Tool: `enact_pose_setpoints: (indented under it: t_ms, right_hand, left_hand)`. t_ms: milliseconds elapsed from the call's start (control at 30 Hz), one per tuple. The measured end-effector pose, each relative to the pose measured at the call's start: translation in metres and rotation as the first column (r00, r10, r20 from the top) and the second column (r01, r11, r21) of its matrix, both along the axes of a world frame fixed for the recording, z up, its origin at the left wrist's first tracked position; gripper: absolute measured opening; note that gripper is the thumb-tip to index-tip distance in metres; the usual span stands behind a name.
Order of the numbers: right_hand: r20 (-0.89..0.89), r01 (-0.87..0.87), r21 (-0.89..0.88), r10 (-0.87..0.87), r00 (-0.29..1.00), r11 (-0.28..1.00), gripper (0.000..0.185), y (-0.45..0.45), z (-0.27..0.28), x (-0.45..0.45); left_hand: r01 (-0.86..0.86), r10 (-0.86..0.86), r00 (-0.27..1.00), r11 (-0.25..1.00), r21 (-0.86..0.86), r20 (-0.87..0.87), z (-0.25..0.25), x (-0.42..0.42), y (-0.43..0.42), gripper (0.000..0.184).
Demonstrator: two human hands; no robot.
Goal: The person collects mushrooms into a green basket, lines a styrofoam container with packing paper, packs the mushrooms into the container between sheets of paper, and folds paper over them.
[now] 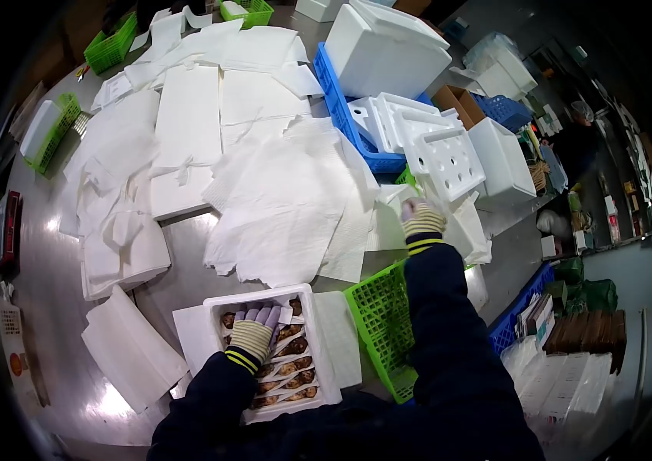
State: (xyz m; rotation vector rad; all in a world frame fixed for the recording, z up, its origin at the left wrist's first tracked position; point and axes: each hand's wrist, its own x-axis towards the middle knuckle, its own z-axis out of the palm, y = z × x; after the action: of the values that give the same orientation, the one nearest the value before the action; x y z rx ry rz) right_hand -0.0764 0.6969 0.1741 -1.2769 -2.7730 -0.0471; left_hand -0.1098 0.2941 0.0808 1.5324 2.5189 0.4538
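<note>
My left hand (258,332), in a purple glove with a striped cuff, lies over the upper part of a white foam box (327,361). Its fingers are stretched out over the contents. Inside the box are rows of brown mushroom-like pieces (300,378) divided by white paper strips; the hand hides some. Farther forward on the right, my gloved right hand (423,217) is among white paper sheets (387,219), beside a white foam tray with holes (449,163). Its fingers look curled, but blur and the glove hide whether they grip a sheet.
Paper-covered boxes (187,115) fill much of the metal table (49,307). A green basket (376,323) stands right of the foam box. A blue crate (383,161) with foam pieces sits farther right, near a large foam box (383,50). Loose paper (130,346) lies left.
</note>
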Motion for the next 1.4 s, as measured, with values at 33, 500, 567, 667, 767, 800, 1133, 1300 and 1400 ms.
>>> enact_pose_setpoints:
  t_ms: [33, 500, 567, 667, 767, 800, 1133, 1300, 1400]
  right_hand:
    - [-0.159, -0.101, 0.038, 0.106, 0.982, 0.994, 0.027, 0.001, 0.014, 0.008]
    - [-0.684, -0.715, -0.699, -0.301, 0.664, 0.009, 0.013, -0.092, 0.095, 0.028]
    - [-0.603, -0.645, -0.749, -0.248, 0.758, -0.151, 0.012, -0.113, 0.092, 0.024]
    - [-0.602, -0.594, -0.791, 0.014, 0.798, -0.147, 0.016, -0.137, 0.095, 0.015]
    - [-0.727, -0.738, -0.666, -0.128, 0.675, -0.108, 0.072, -0.152, 0.087, 0.006]
    - [-0.693, -0.765, -0.591, -0.324, 0.644, -0.256, 0.087, -0.153, 0.077, 0.003]
    - [-0.650, -0.632, -0.759, -0.111, 0.752, 0.159, 0.021, -0.187, 0.052, 0.002]
    - [-0.624, -0.662, -0.554, -0.275, 0.732, -0.504, 0.038, -0.177, 0.074, -0.007]
    - [-0.591, -0.584, -0.785, -0.034, 0.806, -0.206, 0.039, -0.174, 0.074, -0.031]
  left_hand:
    - [0.000, 0.000, 1.000, 1.000, 0.008, -0.001, -0.001, 0.000, 0.000, 0.043]
    - [-0.451, 0.015, 0.810, 0.655, 0.606, 0.587, 0.071, -0.034, 0.009, 0.080]
    - [-0.476, -0.112, 0.709, 0.653, 0.589, 0.697, 0.091, -0.043, 0.014, 0.093]
    - [-0.470, -0.202, 0.494, 0.757, 0.455, 0.846, 0.099, -0.049, 0.016, 0.077]
    - [-0.552, -0.167, 0.169, 0.801, 0.234, 0.971, 0.089, -0.053, 0.011, 0.045]
    - [-0.653, -0.220, 0.166, 0.706, 0.274, 0.961, 0.096, -0.050, 0.011, 0.034]
    - [-0.765, -0.401, 0.253, 0.474, 0.436, 0.881, 0.103, -0.065, -0.007, 0.022]
    - [-0.603, -0.539, 0.128, 0.624, 0.497, 0.832, 0.128, -0.093, -0.034, 0.039]
    - [-0.526, -0.334, 0.299, 0.724, 0.446, 0.894, 0.114, -0.119, -0.036, 0.030]
